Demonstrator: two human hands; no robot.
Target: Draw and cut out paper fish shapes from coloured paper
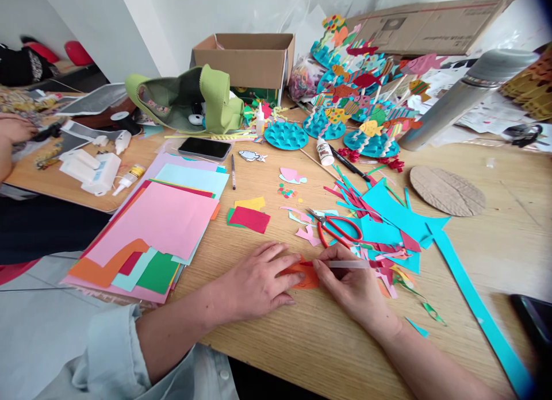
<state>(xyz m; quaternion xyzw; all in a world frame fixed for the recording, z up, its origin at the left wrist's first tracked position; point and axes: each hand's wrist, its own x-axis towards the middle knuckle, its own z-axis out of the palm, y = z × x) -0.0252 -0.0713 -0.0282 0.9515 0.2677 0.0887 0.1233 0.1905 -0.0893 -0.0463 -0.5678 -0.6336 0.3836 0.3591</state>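
My left hand (259, 279) lies flat with its fingertips on a piece of orange paper (307, 278), pinning it to the wooden table (452, 262). My right hand (345, 276) grips a slim translucent white pen (347, 264), whose tip rests on the orange paper. Red-handled scissors (334, 227) lie open just above my right hand, on scraps of cyan paper (390, 222). To the left of my left hand is a stack of coloured paper sheets (150, 227), topped by pink. The hands hide part of the orange piece.
Blue paper discs with paper fish on sticks (362, 112) stand at the back, beside a cardboard box (245, 61) and a steel flask (461, 98). A phone (204, 149) and glue bottles lie nearby. A co-worker's hand (15, 127) works at the far left.
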